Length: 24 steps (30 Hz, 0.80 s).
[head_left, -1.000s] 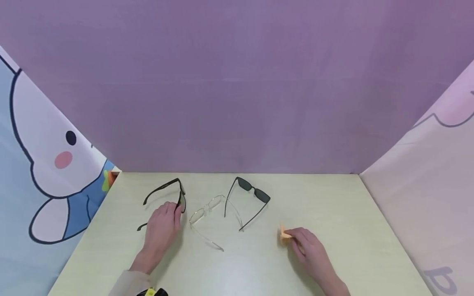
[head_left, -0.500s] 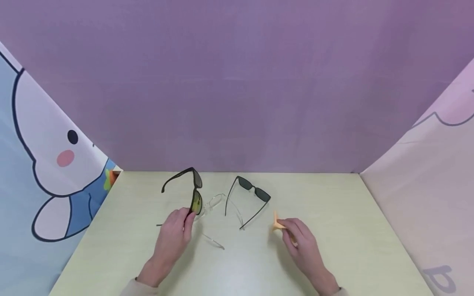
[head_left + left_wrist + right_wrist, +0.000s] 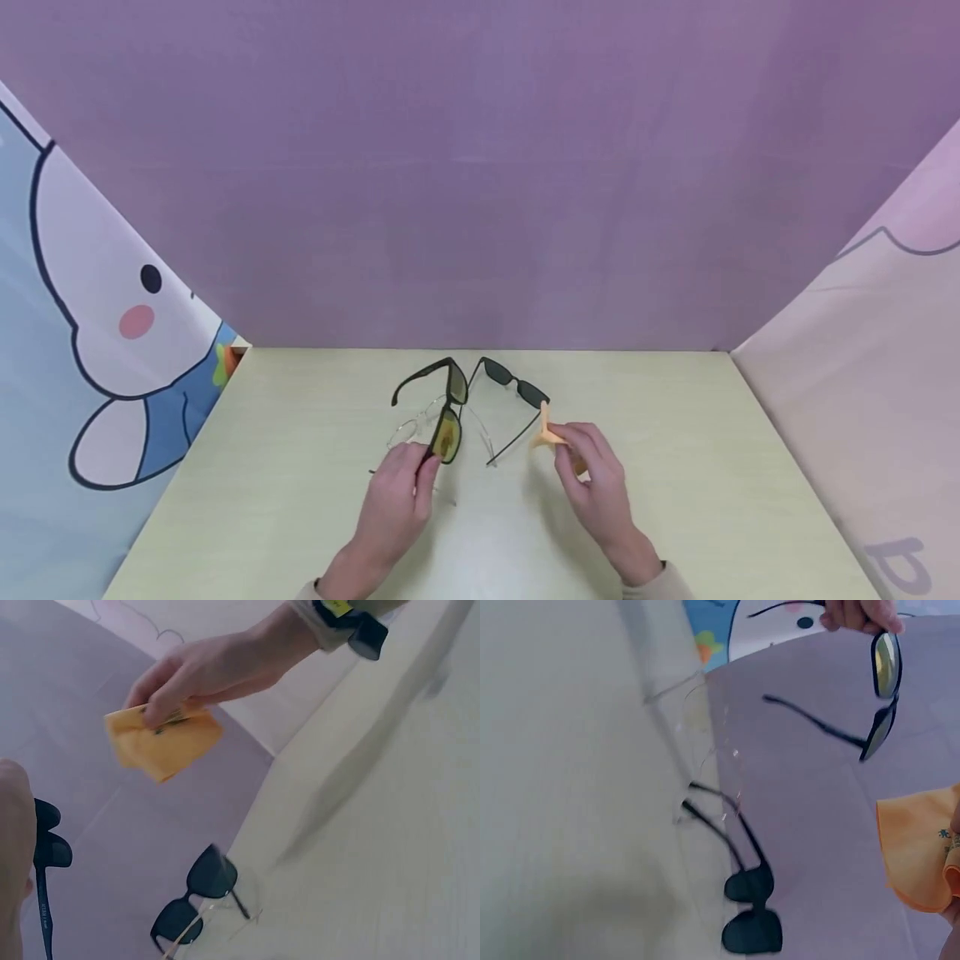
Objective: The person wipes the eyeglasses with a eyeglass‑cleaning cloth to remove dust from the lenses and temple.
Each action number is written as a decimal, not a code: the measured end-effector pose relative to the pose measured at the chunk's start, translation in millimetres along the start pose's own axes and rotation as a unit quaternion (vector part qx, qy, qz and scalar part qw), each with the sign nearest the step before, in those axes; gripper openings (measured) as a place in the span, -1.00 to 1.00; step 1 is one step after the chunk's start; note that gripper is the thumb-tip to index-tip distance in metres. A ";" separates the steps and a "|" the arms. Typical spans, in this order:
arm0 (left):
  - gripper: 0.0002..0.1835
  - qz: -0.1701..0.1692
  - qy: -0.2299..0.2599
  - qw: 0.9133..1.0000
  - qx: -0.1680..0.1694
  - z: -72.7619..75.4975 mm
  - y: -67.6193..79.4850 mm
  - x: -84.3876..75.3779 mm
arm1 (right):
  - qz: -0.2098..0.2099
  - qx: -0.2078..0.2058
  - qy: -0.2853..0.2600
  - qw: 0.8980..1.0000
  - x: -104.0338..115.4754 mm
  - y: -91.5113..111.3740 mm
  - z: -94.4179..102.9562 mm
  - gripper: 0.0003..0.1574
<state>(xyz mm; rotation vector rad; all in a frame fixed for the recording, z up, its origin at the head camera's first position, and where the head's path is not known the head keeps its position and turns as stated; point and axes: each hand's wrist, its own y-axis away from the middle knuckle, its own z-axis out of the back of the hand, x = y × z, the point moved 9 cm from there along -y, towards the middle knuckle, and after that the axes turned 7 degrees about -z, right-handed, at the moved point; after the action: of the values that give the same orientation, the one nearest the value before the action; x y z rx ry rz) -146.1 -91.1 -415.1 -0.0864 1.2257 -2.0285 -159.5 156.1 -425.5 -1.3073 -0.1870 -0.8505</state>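
My left hand [image 3: 393, 500] grips a pair of black-framed sunglasses with yellowish mirrored lenses [image 3: 447, 435] near one hinge, holding it above the table with its temples unfolded. In my right hand [image 3: 596, 483] a folded orange cleaning cloth [image 3: 161, 742] is pinched between thumb and fingers, a short way right of those lenses. Small dark printing shows on the cloth in the right wrist view. Under and behind the held pair lie clear thin-rimmed glasses [image 3: 405, 431], partly hidden. Dark sunglasses [image 3: 531, 394] lie lens side away, just behind the cloth.
The pale table [image 3: 712, 467] meets a purple backdrop [image 3: 480, 208] at its far edge. A cartoon-printed cloth wall [image 3: 97, 333] stands on the left, and a pale pink one [image 3: 870, 358] on the right.
My left hand has lifted the yellow-lensed sunglasses off the table and carried them right, over the clear glasses. My right hand has moved left and slightly forward with the cloth.
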 end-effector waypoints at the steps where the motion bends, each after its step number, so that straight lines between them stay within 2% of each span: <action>1: -0.66 -0.004 0.004 1.000 -0.001 -2.6 -0.8 -3.7 | -0.006 -0.009 -0.014 1.000 2.3 -2.4 -0.7 -0.57; 5: -0.65 -0.020 0.024 1.000 -0.001 -14.5 -5.4 -19.0 | -0.019 -0.045 -0.058 0.997 14.9 -10.1 -6.0 -0.53; 9: -0.68 -0.030 0.045 0.999 0.006 -27.6 -9.1 -32.1 | 0.004 -0.056 -0.082 0.995 31.1 -12.8 -18.9 -0.61; 13: -0.76 -0.029 0.054 0.998 0.017 -38.5 -10.8 -38.3 | 0.035 -0.012 -0.128 0.991 42.9 -8.2 -38.2 -0.73; 16: -0.83 -0.014 0.054 0.998 0.017 -41.9 -10.5 -36.8 | 0.039 0.029 -0.158 0.986 44.4 -3.3 -48.3 -0.69; 21: -0.82 0.021 0.060 0.998 0.020 -46.0 -7.9 -30.2 | 0.040 0.079 -0.156 0.984 40.1 0.4 -52.9 -0.65; 24: -0.80 0.030 0.075 0.996 0.025 -49.2 -7.1 -29.2 | 0.028 0.084 -0.137 0.987 35.7 -0.6 -51.1 -0.68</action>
<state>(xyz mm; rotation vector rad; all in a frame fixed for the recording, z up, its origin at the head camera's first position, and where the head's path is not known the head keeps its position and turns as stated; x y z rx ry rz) -149.6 -34.9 -427.1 0.1270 1.2528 -2.0411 -152.1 94.6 -419.7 -1.2613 -0.4276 -0.5921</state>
